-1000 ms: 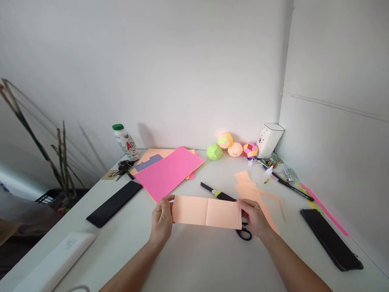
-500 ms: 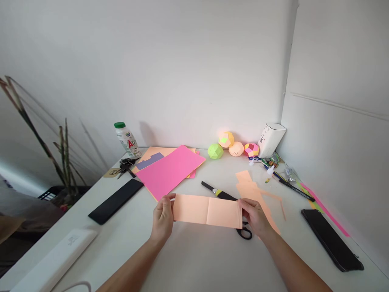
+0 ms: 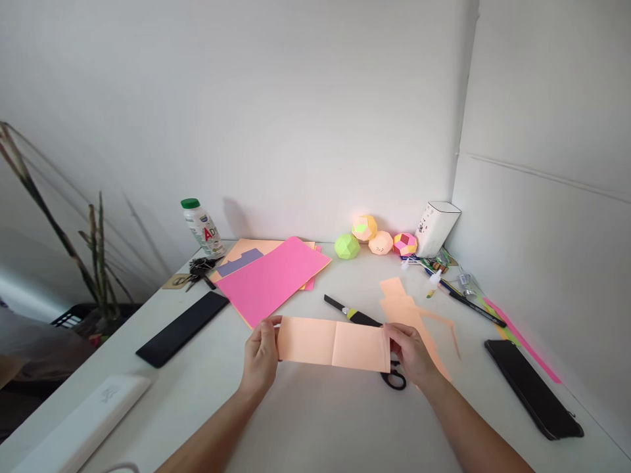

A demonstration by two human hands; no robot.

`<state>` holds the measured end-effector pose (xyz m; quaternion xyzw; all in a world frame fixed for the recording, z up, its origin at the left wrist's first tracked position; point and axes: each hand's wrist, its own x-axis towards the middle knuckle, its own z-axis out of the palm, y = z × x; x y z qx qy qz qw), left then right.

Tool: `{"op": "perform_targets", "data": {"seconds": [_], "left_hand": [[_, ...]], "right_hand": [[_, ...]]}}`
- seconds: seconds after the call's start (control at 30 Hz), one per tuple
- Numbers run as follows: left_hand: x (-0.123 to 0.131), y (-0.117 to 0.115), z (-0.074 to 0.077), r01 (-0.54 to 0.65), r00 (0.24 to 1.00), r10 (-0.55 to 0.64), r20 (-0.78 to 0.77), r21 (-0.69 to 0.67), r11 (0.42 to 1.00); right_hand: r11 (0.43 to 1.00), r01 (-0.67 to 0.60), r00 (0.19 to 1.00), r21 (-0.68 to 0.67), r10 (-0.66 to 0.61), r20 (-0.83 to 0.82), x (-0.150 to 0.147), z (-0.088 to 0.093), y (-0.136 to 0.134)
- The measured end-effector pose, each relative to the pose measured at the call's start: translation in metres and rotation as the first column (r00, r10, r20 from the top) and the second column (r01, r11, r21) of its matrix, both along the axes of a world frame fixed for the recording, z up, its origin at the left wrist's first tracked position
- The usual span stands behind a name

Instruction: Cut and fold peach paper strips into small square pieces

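White table (image 3: 325, 424); peach strip (image 3: 308, 342), long axis left hand (image 3: 261, 353) to right hand (image 3: 413, 353).

Bare hands (image 3: 261, 355) and bare forearms (image 3: 217, 424), slim at the wrists (image 3: 248, 392), wider further back

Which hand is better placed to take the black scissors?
Probably the right hand, though it holds one end of the peach paper: the scissors show close by. The left hand, holding the other end, is farther away.
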<state>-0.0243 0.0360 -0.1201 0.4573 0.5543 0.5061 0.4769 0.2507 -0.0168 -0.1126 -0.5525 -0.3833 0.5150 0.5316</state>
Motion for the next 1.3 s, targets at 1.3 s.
{"op": "perform_targets", "data": {"seconds": [1.3], "left_hand": [[0.011, 0.000, 0.003, 0.630, 0.770, -0.604, 0.208, -0.094, 0.771]], "right_hand": [[0.848, -0.509, 0.330, 0.146, 0.036, 0.943, -0.012, -0.013, -0.012]]}}
